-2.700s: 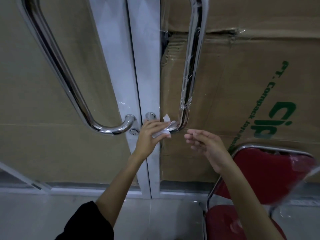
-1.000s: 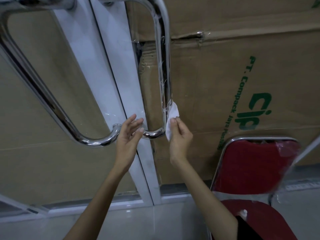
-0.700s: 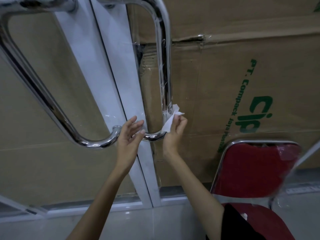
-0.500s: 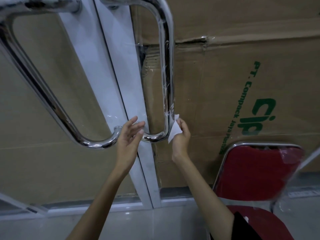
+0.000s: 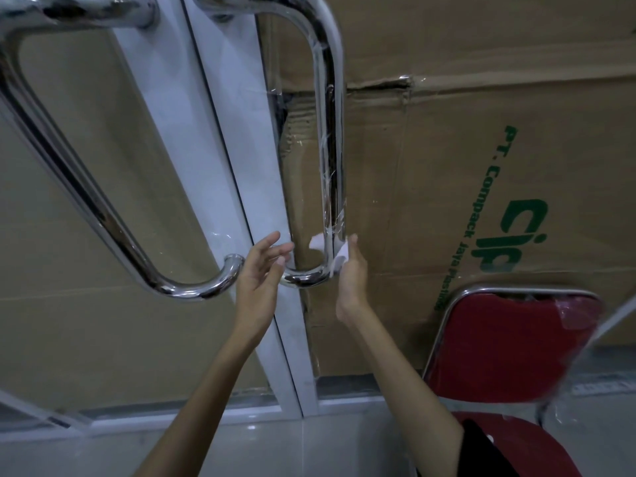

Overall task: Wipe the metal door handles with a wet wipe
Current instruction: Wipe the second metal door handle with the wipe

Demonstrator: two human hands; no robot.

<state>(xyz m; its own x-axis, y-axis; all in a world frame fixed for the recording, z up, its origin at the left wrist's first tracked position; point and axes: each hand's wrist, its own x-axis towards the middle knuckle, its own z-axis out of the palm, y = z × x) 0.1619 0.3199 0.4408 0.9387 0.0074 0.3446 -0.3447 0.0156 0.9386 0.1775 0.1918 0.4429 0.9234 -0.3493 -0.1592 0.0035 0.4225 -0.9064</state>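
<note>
Two polished metal door handles hang on a double glass door. The right handle [image 5: 331, 139] runs straight down and bends at the bottom toward the white frame. My right hand [image 5: 351, 273] holds a white wet wipe [image 5: 339, 249] wrapped around the lower part of that handle, just above the bend. My left hand [image 5: 262, 270] hovers with fingers apart beside the bottom bend, touching nothing that I can see. The left handle [image 5: 86, 201] slants down to a curved end near my left hand.
Brown cardboard [image 5: 481, 173] with green print covers the glass behind the right door. A red padded chair [image 5: 509, 342] with a metal frame stands close at the lower right. The white door frame [image 5: 220, 160] runs between the handles. Pale floor lies below.
The wipe passed from my left hand to my right hand. My right hand now wraps it around the right handle's lower part; my left hand has stayed spread beside the bend.
</note>
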